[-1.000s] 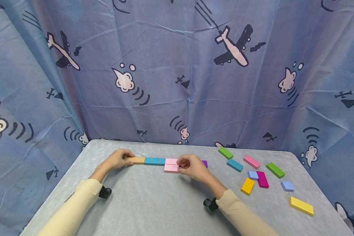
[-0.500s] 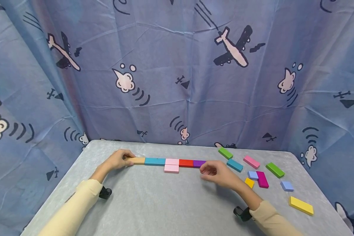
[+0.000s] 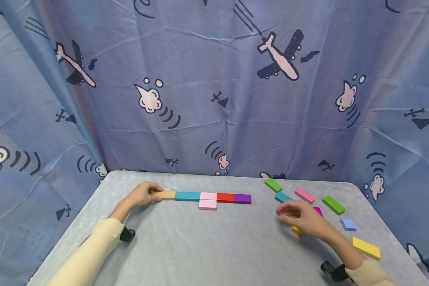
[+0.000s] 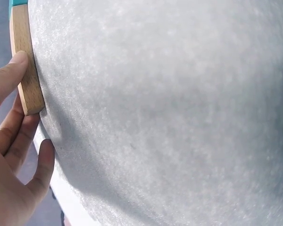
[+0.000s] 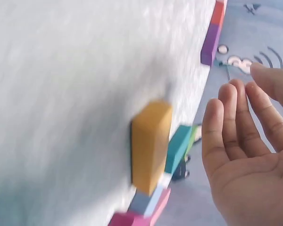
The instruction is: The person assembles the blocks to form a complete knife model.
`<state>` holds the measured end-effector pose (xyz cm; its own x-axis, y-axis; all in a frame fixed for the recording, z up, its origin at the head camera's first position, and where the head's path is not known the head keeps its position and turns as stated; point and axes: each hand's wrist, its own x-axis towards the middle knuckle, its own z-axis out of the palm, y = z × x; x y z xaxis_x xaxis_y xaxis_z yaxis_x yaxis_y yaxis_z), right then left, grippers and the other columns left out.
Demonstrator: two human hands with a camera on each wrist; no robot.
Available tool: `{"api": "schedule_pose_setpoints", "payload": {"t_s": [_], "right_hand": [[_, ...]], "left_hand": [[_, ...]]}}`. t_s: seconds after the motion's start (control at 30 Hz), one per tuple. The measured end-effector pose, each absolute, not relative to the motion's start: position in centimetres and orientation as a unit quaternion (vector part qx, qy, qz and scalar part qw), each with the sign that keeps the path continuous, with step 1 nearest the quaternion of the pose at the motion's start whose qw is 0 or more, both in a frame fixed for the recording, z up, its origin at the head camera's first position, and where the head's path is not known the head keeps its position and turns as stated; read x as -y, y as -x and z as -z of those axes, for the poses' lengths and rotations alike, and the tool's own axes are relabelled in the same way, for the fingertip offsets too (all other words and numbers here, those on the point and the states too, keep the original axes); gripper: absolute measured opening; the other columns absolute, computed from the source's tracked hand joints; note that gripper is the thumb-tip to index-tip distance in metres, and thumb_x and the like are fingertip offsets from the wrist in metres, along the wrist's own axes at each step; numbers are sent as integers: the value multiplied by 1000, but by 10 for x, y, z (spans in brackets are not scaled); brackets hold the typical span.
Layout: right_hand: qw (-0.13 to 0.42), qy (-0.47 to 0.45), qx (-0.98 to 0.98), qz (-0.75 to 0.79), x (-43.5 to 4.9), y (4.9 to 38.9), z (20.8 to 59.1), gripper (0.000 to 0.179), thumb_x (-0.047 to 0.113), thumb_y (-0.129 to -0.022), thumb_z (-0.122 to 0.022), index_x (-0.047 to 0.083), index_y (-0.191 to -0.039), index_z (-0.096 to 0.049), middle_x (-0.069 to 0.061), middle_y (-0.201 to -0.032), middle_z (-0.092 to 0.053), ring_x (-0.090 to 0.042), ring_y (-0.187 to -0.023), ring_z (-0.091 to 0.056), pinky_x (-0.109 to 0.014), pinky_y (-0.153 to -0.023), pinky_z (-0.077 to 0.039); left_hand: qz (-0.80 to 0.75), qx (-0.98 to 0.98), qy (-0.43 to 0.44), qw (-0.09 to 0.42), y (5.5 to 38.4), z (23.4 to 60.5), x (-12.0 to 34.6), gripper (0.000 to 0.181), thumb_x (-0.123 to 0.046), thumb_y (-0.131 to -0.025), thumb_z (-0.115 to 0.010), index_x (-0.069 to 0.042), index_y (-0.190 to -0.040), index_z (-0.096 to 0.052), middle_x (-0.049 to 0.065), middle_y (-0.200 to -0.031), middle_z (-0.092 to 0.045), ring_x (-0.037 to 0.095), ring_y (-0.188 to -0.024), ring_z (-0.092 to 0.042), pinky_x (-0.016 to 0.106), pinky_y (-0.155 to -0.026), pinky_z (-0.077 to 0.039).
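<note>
My left hand point(image 3: 143, 194) pinches the left end of a natural-wood block point(image 4: 32, 92), thumb on one side and fingers on the other. From that block a straight row runs right: a teal block point(image 3: 187, 196), a light pink block point(image 3: 208, 196), a red block point(image 3: 225, 198) and a purple block point(image 3: 242, 199). A second light pink block point(image 3: 207, 205) lies against the near side of the first. My right hand point(image 3: 304, 217), holding nothing, hovers with loosely bent fingers over the scattered blocks. It partly hides an orange-yellow block point(image 5: 151, 146) and a magenta block point(image 3: 318, 211).
Around the right hand lie a loose teal block point(image 3: 283, 197), green blocks point(image 3: 334, 205), a pink block point(image 3: 305, 195), a light blue block point(image 3: 348, 224) and a yellow block point(image 3: 366, 248). A patterned blue curtain point(image 3: 186, 151) hangs behind the grey table point(image 3: 200, 246).
My right hand has left the row, uncovering the red and purple blocks, and moved right to the scattered blocks. The left hand stays on the wooden block.
</note>
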<state>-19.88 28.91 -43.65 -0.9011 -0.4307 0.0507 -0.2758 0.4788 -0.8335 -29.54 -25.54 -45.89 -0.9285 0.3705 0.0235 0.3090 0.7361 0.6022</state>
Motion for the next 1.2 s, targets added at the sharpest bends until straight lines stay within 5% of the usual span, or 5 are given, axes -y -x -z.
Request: {"api": "schedule_pose_setpoints", "payload": {"t_s": [0.6,1.2], "right_hand": [[64,266,-865,420,-364,191,434,39,0,-87,-79,-11,-121,-63,-27,-115,-64,-24,-98,-66,-29,-81,-56],[65,314,-880,350,-368,203,450,46,13,-83,-86,-2,-122,-67,-11,-117,-68,-17,-99,-61,-23,-84,-50]], "left_hand": [[-313,-932,-175,49,297,461,256,21,-7,-88,-80,-5,-108,-76,8,-104,-71,26,-93,-62,48,-87,-48],[-313,-930,-187,43,296,459,256,20,-7,-89,-80,-3,-108,-76,8,-103,-71,25,-92,-62,47,-85,-49]]}}
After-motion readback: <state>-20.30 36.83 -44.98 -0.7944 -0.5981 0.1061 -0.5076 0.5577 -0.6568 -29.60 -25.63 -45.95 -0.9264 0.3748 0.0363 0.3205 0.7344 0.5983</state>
